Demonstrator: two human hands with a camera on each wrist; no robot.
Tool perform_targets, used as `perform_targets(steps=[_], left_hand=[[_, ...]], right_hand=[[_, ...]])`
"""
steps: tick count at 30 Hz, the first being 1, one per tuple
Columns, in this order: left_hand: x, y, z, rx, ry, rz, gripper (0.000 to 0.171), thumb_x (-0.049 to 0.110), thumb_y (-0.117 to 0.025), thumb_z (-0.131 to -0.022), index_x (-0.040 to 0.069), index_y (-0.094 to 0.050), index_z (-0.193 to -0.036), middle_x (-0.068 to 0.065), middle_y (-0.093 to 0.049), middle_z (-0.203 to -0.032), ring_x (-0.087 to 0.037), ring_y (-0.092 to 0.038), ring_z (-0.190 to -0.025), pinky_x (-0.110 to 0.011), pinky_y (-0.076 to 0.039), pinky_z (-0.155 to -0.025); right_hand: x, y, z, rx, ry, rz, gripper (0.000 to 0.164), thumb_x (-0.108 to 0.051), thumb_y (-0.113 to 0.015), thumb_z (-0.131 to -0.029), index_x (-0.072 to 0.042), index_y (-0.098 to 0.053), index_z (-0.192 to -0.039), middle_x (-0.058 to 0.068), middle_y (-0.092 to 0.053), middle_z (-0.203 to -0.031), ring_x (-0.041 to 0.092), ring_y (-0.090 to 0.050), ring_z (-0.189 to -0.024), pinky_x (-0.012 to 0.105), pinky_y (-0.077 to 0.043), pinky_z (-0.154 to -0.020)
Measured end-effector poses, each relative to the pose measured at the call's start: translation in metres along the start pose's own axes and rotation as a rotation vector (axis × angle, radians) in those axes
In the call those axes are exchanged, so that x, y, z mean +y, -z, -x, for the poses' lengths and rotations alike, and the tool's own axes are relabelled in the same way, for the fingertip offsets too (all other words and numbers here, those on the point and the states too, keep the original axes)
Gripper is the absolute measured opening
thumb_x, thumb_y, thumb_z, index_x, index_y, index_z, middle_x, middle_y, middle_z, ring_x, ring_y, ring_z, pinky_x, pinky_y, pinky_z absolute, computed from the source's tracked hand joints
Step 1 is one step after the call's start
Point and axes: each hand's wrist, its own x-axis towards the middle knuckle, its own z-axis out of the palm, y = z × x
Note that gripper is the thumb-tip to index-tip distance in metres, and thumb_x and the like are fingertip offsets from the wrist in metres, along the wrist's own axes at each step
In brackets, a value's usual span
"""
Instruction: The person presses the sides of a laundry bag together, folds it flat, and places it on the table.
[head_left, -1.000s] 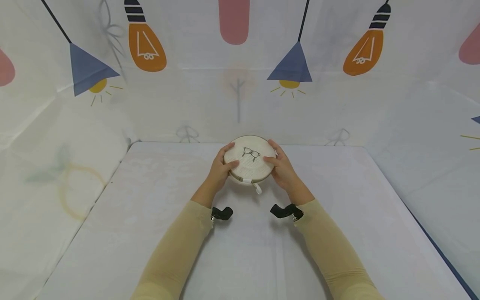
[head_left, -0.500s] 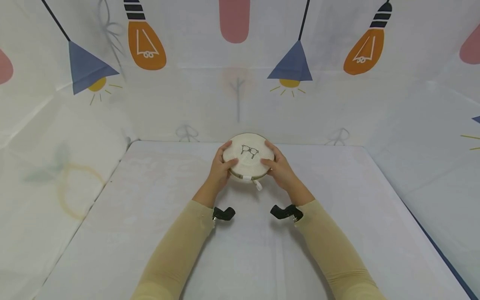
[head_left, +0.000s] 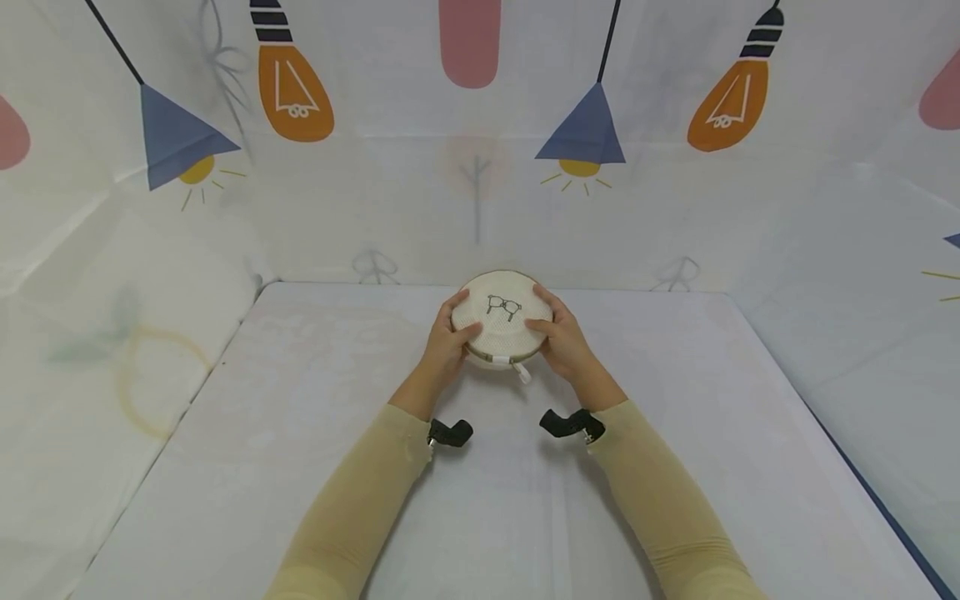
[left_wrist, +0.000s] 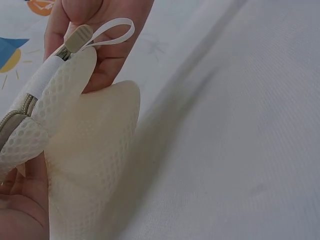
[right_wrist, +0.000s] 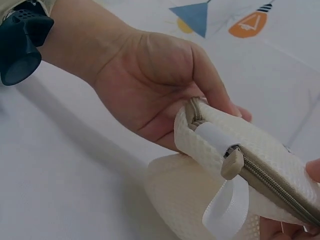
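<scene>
Both hands hold up a round, cream mesh zip bag [head_left: 501, 333] with a line drawing of glasses on its top face. My left hand [head_left: 444, 343] grips its left side, thumb on top. On the opposite side, my right hand [head_left: 567, 346] grips it the same way. A beige zipper [right_wrist: 280, 187] runs along the near edge, beside a white label [right_wrist: 216, 137]. From the zipper pull [left_wrist: 79, 39] hangs a white ribbon loop [right_wrist: 227, 212]. In both wrist views, the bag's rounded underside [left_wrist: 95, 145] bulges below the zipper. Most fingers are hidden beneath the bag.
A white-covered table [head_left: 495, 517] lies under the forearms. Behind it rises a white cloth backdrop [head_left: 420, 200] printed with lamps and bulbs. Black wrist cameras stick out at the left cuff [head_left: 452, 432] and right cuff [head_left: 572, 423].
The bag and both hands rise slightly, then come back down, shifting a little to the right. Both grips on the bag stay the same.
</scene>
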Motion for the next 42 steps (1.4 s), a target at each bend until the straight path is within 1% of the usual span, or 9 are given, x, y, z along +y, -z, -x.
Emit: perform_targets(steps=[7, 14, 21, 25, 30, 31, 34, 38, 42], left_hand=[[-0.001, 0.002, -0.001, 0.022, 0.054, -0.062, 0.068, -0.011, -0.055, -0.096, 0.014, -0.032, -0.155, -0.011, -0.028, -0.161, -0.029, -0.043, -0.138, -0.027, -0.051, -0.095], [-0.001, 0.004, -0.002, 0.044, 0.079, -0.106, 0.066, -0.008, -0.056, -0.097, 0.015, -0.035, -0.154, -0.009, -0.028, -0.161, -0.028, -0.044, -0.138, -0.027, -0.05, -0.096], [-0.003, 0.006, -0.003, 0.034, 0.114, -0.117, 0.068, -0.007, -0.057, -0.096, 0.016, -0.033, -0.155, -0.009, -0.028, -0.161, -0.028, -0.045, -0.136, -0.029, -0.049, -0.1], [-0.002, 0.007, -0.003, 0.056, 0.12, -0.218, 0.066, -0.002, -0.06, -0.097, 0.018, -0.035, -0.154, -0.008, -0.026, -0.162, -0.026, -0.046, -0.134, -0.026, -0.048, -0.096], [0.003, 0.009, 0.0, 0.06, 0.121, -0.369, 0.065, 0.005, -0.064, -0.097, 0.019, -0.036, -0.154, -0.007, -0.025, -0.163, -0.022, -0.046, -0.127, -0.024, -0.044, -0.09], [0.003, 0.009, 0.0, 0.056, 0.121, -0.386, 0.065, 0.006, -0.064, -0.098, 0.02, -0.036, -0.155, -0.007, -0.025, -0.163, -0.024, -0.047, -0.125, -0.027, -0.043, -0.088], [0.003, 0.01, -0.001, 0.057, 0.111, -0.439, 0.064, 0.009, -0.063, -0.098, 0.02, -0.036, -0.155, -0.006, -0.023, -0.164, -0.023, -0.041, -0.134, -0.029, -0.04, -0.102], [-0.001, 0.012, -0.001, 0.074, 0.066, -0.524, 0.062, 0.012, -0.064, -0.098, 0.02, -0.038, -0.153, -0.006, -0.022, -0.165, -0.02, -0.023, -0.15, -0.033, -0.023, -0.12], [-0.001, 0.013, 0.001, 0.08, 0.025, -0.634, 0.061, 0.015, -0.066, -0.098, 0.018, -0.04, -0.153, -0.007, -0.027, -0.164, -0.023, -0.024, -0.15, -0.035, -0.021, -0.121]], right_hand=[[0.006, 0.003, -0.003, 0.018, -0.023, 0.0, 0.074, 0.014, -0.047, -0.096, -0.013, -0.022, -0.16, 0.007, -0.018, -0.166, 0.028, -0.031, -0.147, 0.032, -0.037, -0.112], [0.011, 0.005, -0.006, 0.022, -0.032, -0.004, 0.073, 0.013, -0.047, -0.096, -0.015, -0.024, -0.16, 0.007, -0.019, -0.166, 0.03, -0.033, -0.145, 0.029, -0.043, -0.107], [0.014, 0.008, -0.007, 0.03, -0.048, 0.012, 0.072, 0.012, -0.048, -0.097, -0.016, -0.025, -0.16, 0.007, -0.017, -0.166, 0.031, -0.034, -0.145, 0.028, -0.049, -0.1], [0.015, 0.009, -0.007, 0.041, -0.061, 0.056, 0.071, 0.01, -0.049, -0.098, -0.017, -0.025, -0.16, 0.007, -0.018, -0.166, 0.031, -0.043, -0.137, 0.025, -0.054, -0.089], [0.015, 0.009, -0.008, 0.056, -0.059, 0.126, 0.069, 0.008, -0.051, -0.099, -0.015, -0.026, -0.159, 0.009, -0.023, -0.164, 0.02, -0.056, -0.116, 0.022, -0.055, -0.079], [0.015, 0.008, -0.008, 0.06, -0.058, 0.148, 0.069, 0.007, -0.051, -0.099, -0.015, -0.026, -0.159, 0.009, -0.023, -0.164, 0.02, -0.055, -0.116, 0.022, -0.055, -0.078], [0.015, 0.008, -0.007, 0.082, -0.051, 0.26, 0.068, 0.002, -0.054, -0.1, -0.016, -0.027, -0.159, 0.009, -0.021, -0.165, 0.025, -0.052, -0.123, 0.024, -0.055, -0.083], [0.015, 0.008, -0.007, 0.142, -0.028, 0.517, 0.068, -0.008, -0.06, -0.1, -0.017, -0.029, -0.159, 0.012, -0.023, -0.164, 0.033, -0.047, -0.131, 0.034, -0.051, -0.097], [0.016, 0.01, -0.006, 0.175, 0.017, 0.721, 0.069, -0.013, -0.064, -0.099, -0.013, -0.029, -0.159, 0.017, -0.021, -0.163, 0.036, -0.038, -0.139, 0.041, -0.041, -0.109]])
